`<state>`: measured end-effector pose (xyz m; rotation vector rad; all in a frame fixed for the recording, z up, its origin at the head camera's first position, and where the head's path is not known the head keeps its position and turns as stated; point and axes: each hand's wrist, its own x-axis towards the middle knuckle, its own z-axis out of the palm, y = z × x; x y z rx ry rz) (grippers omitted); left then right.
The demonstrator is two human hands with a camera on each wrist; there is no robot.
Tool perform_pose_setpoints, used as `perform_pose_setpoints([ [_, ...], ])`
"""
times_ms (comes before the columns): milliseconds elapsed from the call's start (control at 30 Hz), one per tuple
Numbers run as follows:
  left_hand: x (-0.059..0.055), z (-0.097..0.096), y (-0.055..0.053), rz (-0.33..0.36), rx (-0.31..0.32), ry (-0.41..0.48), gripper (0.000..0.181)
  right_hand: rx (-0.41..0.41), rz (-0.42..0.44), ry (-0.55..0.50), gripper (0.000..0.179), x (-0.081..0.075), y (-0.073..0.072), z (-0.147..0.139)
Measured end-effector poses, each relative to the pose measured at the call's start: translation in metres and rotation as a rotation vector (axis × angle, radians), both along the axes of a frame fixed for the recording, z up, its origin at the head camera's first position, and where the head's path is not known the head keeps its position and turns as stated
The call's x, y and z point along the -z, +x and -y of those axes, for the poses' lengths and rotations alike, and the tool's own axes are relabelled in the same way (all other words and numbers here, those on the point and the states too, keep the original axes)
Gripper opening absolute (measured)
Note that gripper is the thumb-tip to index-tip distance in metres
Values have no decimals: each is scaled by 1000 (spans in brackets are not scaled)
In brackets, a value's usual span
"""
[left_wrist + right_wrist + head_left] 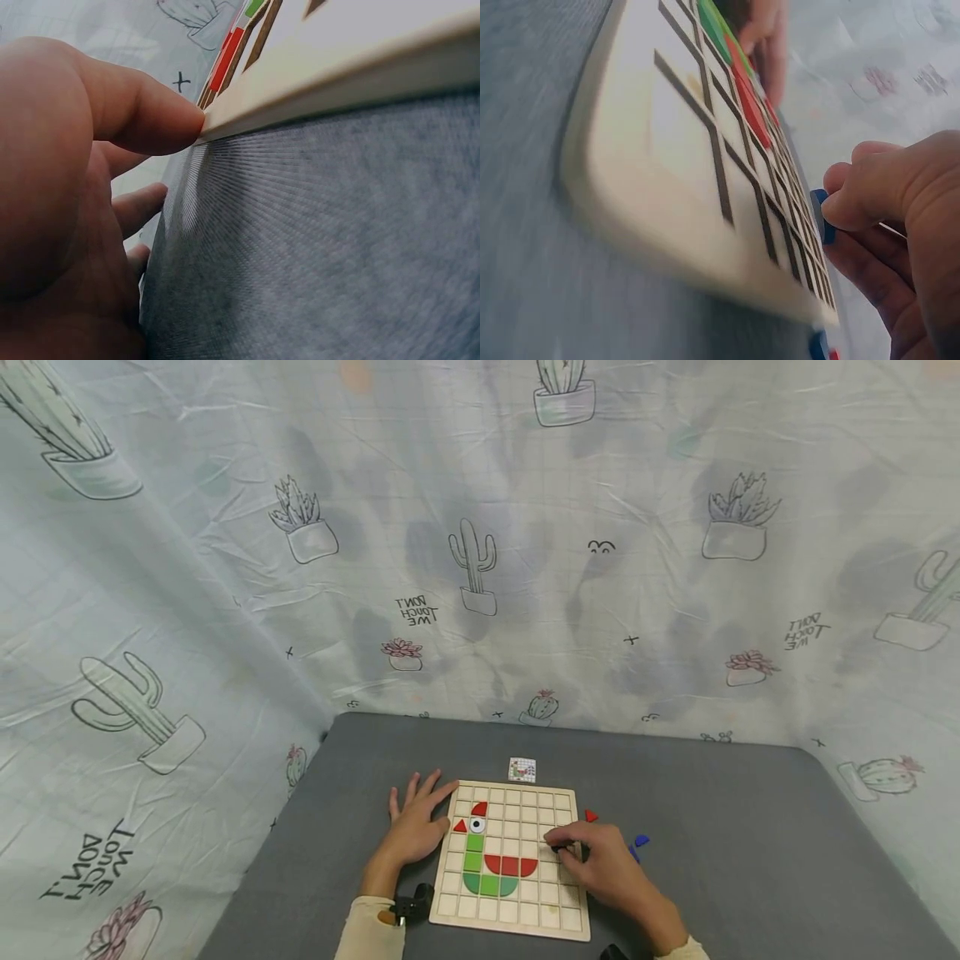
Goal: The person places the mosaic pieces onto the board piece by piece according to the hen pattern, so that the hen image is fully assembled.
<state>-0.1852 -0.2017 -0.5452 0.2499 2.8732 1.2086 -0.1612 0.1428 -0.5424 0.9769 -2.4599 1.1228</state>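
Note:
A pale wooden grid board (pixel 529 891) lies on the grey table. On it sit a red curved piece (pixel 480 808), a red triangle (pixel 460 826), a round eye piece (pixel 477 824), green squares (pixel 475 842), dark green curved pieces (pixel 471 883) and a red row (pixel 510 866). My left hand (pixel 415 828) rests at the board's upper left edge, fingers spread, thumb touching the side. Over the right part of the grid, my right hand (pixel 606 860) pinches a small blue piece (pixel 827 219) between thumb and fingertips; its full outline is hidden.
Beyond the board's far edge lies a small picture card (pixel 522 769). To the right of the board are a loose red piece (pixel 592 816) and blue pieces (pixel 641 841). A cactus-print curtain (pixel 525 652) surrounds the table (pixel 720 827).

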Motion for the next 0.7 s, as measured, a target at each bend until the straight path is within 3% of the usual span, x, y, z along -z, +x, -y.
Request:
perform_pose_setpoints([
  [167,1,-1,0,0,8,4,63,-90,33,44,36,3,-10,18],
  [367,0,-1,0,-8,13,13,63,-191,-47,83,37,6,-18,31],
  [533,0,-1,0,0,4,13,64,-195,-89,105,36,4,-19,36],
  [700,-1,0,-1,1,-5,11,64,-167,-32,102,36,4,-17,37],
])
